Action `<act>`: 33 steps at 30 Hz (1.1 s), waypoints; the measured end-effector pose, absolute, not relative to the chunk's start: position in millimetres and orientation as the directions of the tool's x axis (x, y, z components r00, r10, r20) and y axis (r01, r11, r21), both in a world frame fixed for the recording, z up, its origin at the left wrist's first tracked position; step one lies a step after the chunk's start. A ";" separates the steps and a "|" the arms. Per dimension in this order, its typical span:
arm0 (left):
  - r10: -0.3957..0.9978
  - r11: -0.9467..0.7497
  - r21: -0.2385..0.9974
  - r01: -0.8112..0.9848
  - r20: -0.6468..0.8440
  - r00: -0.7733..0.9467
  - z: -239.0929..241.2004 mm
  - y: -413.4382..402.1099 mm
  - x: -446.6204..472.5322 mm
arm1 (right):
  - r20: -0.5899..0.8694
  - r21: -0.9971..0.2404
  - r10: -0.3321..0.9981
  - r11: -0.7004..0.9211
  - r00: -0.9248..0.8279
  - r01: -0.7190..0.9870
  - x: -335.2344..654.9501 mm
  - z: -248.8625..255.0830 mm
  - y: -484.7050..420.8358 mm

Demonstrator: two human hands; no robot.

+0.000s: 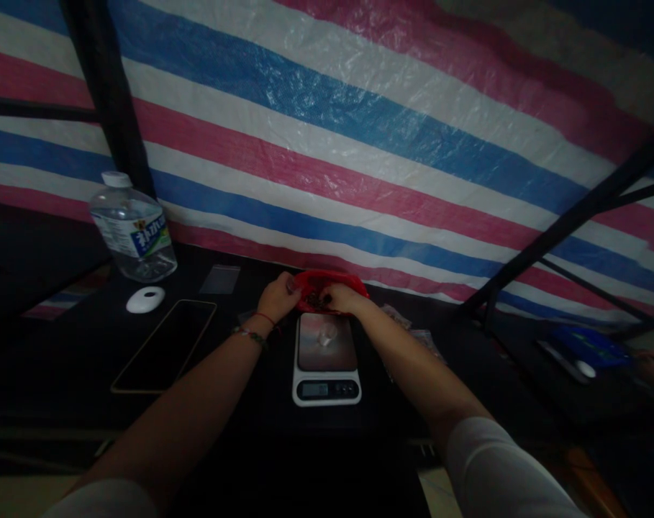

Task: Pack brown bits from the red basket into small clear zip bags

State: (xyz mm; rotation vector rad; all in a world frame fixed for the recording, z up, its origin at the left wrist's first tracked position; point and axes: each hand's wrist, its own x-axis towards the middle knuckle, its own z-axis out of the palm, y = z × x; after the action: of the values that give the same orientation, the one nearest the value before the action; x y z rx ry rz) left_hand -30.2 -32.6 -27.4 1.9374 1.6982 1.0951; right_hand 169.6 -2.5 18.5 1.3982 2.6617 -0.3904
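A red plastic bag or bowl [355,283], whose exact kind I cannot tell, lies behind the scale with small dark brown pieces [314,298] inside. My left hand [280,297] is closed on its left edge. My right hand [342,297] reaches into it, fingers curled among the pieces; what they pinch is hidden. Just in front of both hands stands a white digital scale [327,391] with a metal pan and a lit display. On the pan rests a small clear object [327,334], perhaps crumpled plastic.
Left on the black table are a large water bottle [135,230], a white oval device [145,299], a phone [166,347] and a clear zip bag [220,279]. Filled small bags [427,342] lie beside my right forearm. Farther right, another person's hand [653,365] is near a blue item [588,345].
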 end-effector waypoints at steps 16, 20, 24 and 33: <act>0.946 -0.224 0.689 0.689 0.323 -0.015 -29.2 -31.3 -30.5 | -0.174 -0.104 0.782 0.589 -0.598 0.801 162.9 23.7 -4.6; 0.954 -0.204 0.685 0.700 0.299 -0.014 -26.5 -33.1 -30.7 | -0.137 -0.116 0.797 0.577 -0.588 0.809 167.1 28.6 -6.1; 0.954 -0.201 0.693 0.692 0.298 -0.021 -25.2 -33.9 -30.8 | -0.109 -0.149 0.802 0.570 -0.587 0.808 169.9 43.6 -16.5; 0.945 -0.238 0.699 0.674 0.328 -0.007 -28.4 -31.7 -31.7 | -0.072 -0.220 0.672 0.710 -0.737 0.669 172.0 86.1 -85.1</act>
State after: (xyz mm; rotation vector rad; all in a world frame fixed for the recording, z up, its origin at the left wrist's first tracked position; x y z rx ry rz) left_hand -31.7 -31.7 -28.4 1.9369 1.6809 1.1078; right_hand 172.0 -85.1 86.1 1.1440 2.9172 -0.3676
